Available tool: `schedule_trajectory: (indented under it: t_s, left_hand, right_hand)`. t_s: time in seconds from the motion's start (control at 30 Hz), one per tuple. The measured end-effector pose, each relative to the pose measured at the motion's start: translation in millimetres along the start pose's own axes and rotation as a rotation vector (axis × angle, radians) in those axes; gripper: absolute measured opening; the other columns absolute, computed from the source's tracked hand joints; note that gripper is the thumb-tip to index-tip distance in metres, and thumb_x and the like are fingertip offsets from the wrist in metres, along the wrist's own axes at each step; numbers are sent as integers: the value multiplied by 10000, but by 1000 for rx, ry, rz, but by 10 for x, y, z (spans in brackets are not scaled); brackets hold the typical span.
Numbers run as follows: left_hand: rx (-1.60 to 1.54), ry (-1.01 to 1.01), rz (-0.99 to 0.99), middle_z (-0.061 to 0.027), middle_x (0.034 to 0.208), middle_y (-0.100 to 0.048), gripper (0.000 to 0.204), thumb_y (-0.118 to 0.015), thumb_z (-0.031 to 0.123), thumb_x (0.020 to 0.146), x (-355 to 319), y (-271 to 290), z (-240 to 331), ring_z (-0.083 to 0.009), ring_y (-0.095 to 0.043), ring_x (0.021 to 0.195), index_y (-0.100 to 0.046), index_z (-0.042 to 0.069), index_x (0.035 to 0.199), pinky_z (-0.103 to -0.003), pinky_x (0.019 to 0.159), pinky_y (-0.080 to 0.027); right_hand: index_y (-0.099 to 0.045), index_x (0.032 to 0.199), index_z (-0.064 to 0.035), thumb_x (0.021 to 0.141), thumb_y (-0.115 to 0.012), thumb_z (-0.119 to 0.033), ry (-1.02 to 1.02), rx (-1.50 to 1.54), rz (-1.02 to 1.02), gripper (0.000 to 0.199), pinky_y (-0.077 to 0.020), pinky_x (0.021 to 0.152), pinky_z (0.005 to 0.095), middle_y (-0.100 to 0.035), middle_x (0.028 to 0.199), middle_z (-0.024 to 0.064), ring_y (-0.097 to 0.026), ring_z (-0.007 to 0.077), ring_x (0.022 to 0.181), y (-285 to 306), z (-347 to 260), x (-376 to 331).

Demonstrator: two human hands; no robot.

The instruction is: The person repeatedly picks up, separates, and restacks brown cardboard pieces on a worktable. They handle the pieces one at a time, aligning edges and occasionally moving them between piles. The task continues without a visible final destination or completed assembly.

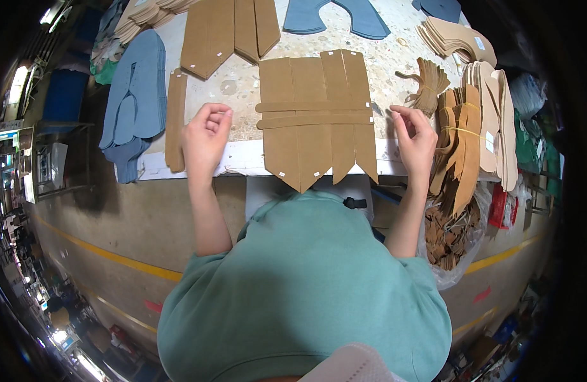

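Brown leather-like panels (pixel 315 143) with pointed lower ends lie side by side at the near edge of the work table (pixel 239 130). Across them rest two narrow brown strips (pixel 312 119), one above the other; small white labels dot the pieces. My left hand (pixel 207 135) hovers to the left of the panels, fingers loosely curled and holding nothing. Nearest to it is a long brown strip (pixel 175 121). To the right of the panels, my right hand (pixel 417 137) is raised, thumb and fingers bent and slightly apart, with nothing visible between them.
Blue cut pieces (pixel 135 83) are stacked at the left. More brown panels (pixel 210 35) and a blue curved piece (pixel 335 14) lie farther back. On the right are a strip bundle (pixel 428 89), tied brown pieces (pixel 462 134), beige stacks (pixel 503 121) and a plastic bag of scraps (pixel 452 239).
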State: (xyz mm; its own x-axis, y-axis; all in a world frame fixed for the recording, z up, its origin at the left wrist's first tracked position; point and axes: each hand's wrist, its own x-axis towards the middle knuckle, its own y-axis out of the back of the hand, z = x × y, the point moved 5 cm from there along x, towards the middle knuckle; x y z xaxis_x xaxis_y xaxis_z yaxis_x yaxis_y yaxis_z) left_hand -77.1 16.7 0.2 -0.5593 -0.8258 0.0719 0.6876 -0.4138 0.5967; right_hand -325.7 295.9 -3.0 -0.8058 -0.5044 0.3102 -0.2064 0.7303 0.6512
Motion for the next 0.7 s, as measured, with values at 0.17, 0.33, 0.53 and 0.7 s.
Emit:
schedule_trajectory:
  t_s: [0.17, 0.33, 0.53, 0.7]
  left_hand:
    - [-8, -74, -96, -19, 717, -656, 101, -717, 94, 848, 7, -116, 75, -60, -528, 583, -698, 31, 924, -223, 553, -452]
    - [93, -253, -231, -41, 813, -647, 153, -751, 106, 784, -74, -346, 242, -132, -561, 669, -700, 49, 916, -276, 632, -479]
    - [96, -253, -269, -42, 796, -632, 162, -759, 104, 777, -86, -336, 255, -129, -543, 654, -689, 59, 916, -281, 633, -478]
    - [-47, -174, -202, -42, 756, -633, 178, -718, 62, 822, 1, -267, 261, -98, -523, 597, -704, 79, 999, -264, 583, -461]
  right_hand:
    - [-737, 945, -62, 863, -699, -112, 27, 17, -75, 103, -449, 664, 275, -605, 771, 33, -533, 135, 690, -14, -23, 15]
    - [-733, 922, -75, 797, -740, -118, 88, -4, -198, 132, -471, 776, 356, -613, 820, 63, -577, 231, 822, -173, -152, -6]
    - [-698, 918, -50, 785, -736, -85, 89, 32, -226, 142, -482, 762, 351, -631, 821, 68, -594, 230, 814, -219, -210, 31]
    - [-692, 970, -39, 838, -718, -81, -26, 213, -290, 141, -492, 667, 259, -667, 822, 49, -603, 107, 670, -305, -170, 122]
